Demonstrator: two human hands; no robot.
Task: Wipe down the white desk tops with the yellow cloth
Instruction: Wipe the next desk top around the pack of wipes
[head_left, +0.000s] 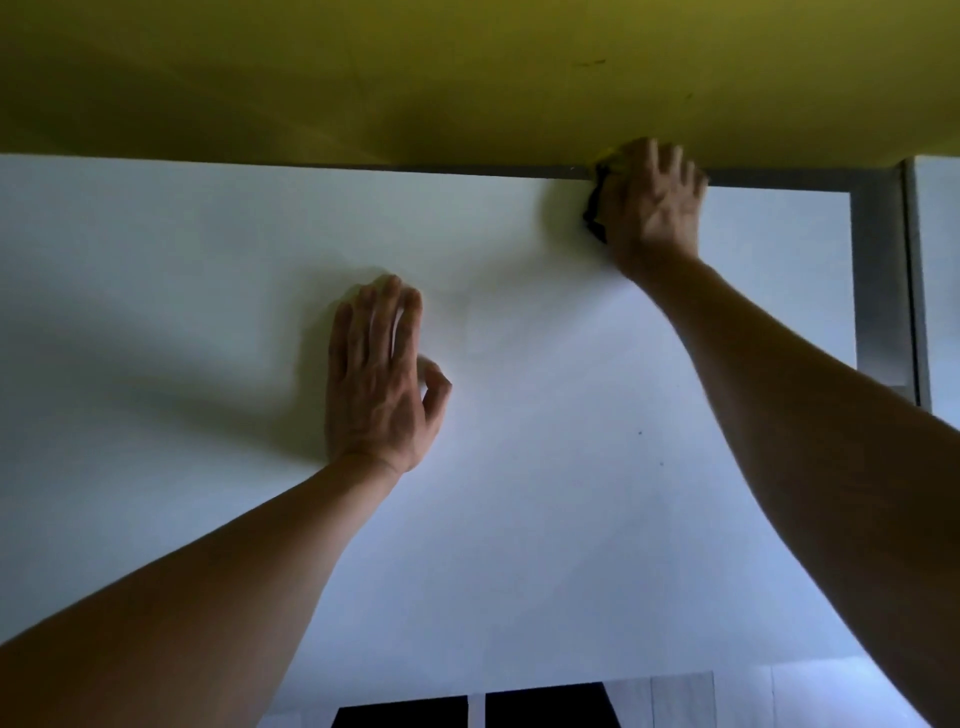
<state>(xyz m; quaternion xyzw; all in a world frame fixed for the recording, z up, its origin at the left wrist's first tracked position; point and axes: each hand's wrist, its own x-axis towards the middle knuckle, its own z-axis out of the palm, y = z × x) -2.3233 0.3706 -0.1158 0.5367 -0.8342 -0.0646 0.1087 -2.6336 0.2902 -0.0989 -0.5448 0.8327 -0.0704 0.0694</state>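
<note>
The smooth, matte white desk (519, 519) is spreading flat and broad beneath me, its far edge meeting a plain olive-yellow partition panel (415, 78). My left hand (376, 379) is lying palm-down on the desk, fingers (387, 312) stretched out, holding nothing. My right hand (649, 200) is pressing the crumpled yellow cloth (597, 208) against the desk's far edge, fingers curled over its shadowed folds.

Yellow partition panel (363, 78): stood upright along the far edge, faint dark marks near its right end. Grey metal frame strip (878, 291): ran down the right side. Dark object (550, 706): bottom edge, unidentifiable.
</note>
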